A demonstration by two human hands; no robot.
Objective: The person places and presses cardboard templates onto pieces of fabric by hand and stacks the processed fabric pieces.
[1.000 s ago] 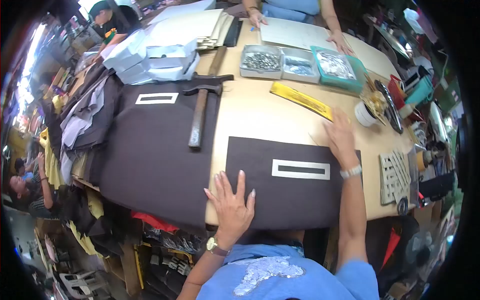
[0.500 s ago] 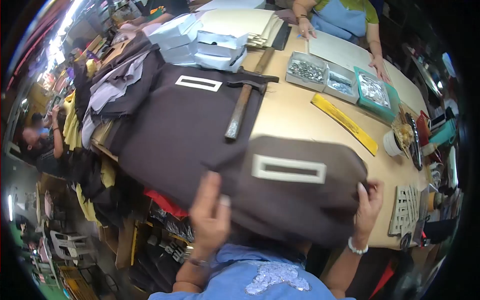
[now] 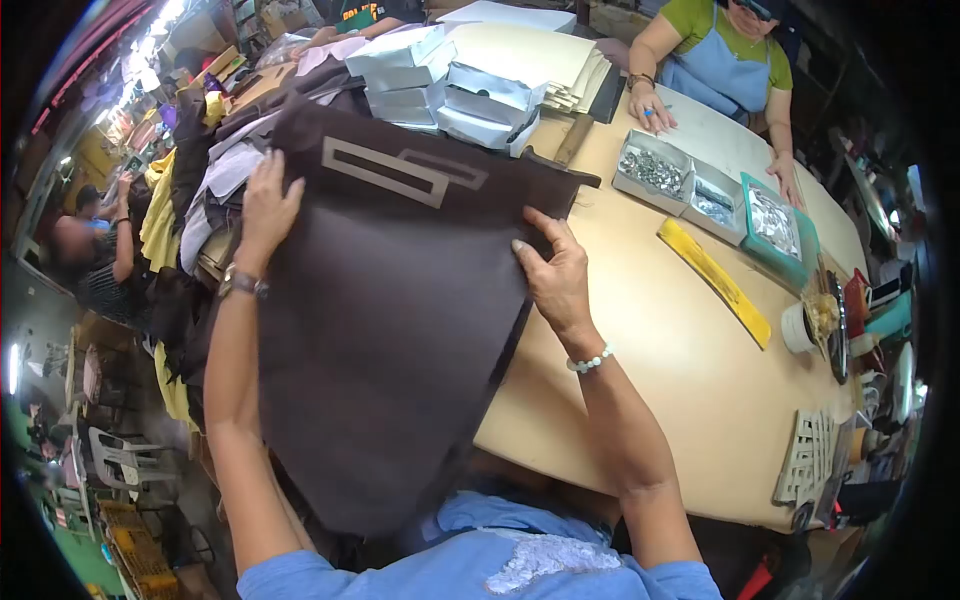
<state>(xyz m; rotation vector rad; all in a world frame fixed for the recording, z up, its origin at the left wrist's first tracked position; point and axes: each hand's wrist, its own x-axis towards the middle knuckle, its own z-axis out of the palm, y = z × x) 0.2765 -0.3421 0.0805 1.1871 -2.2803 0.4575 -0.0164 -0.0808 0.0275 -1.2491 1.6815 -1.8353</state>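
Note:
A dark brown fabric panel [image 3: 385,310] spreads over the left part of the table and hangs past the front edge. Near its far end is a pale rectangular frame patch [image 3: 385,172], and a second, fainter outline overlaps it. My left hand [image 3: 268,205] is closed on the panel's left edge, close to the far corner. On the right edge, the fingers and thumb of my right hand [image 3: 556,265] grip the fabric. Just beyond the panel, a hammer's head [image 3: 580,178] pokes out, its handle covered by cloth. Another wooden handle [image 3: 572,140] lies behind it.
White boxes [image 3: 400,75] are stacked at the back. Open trays of metal pieces [image 3: 655,170] and a teal tray [image 3: 805,235] stand at right, near a yellow strip [image 3: 715,283]. Across the table, a co-worker's hands [image 3: 650,108] rest on a pale sheet [image 3: 700,125].
Both hands have moved away from my body, carrying the upper panel forward and left over the other dark fabric. It now covers the front hammer's handle. The view has shifted slightly.

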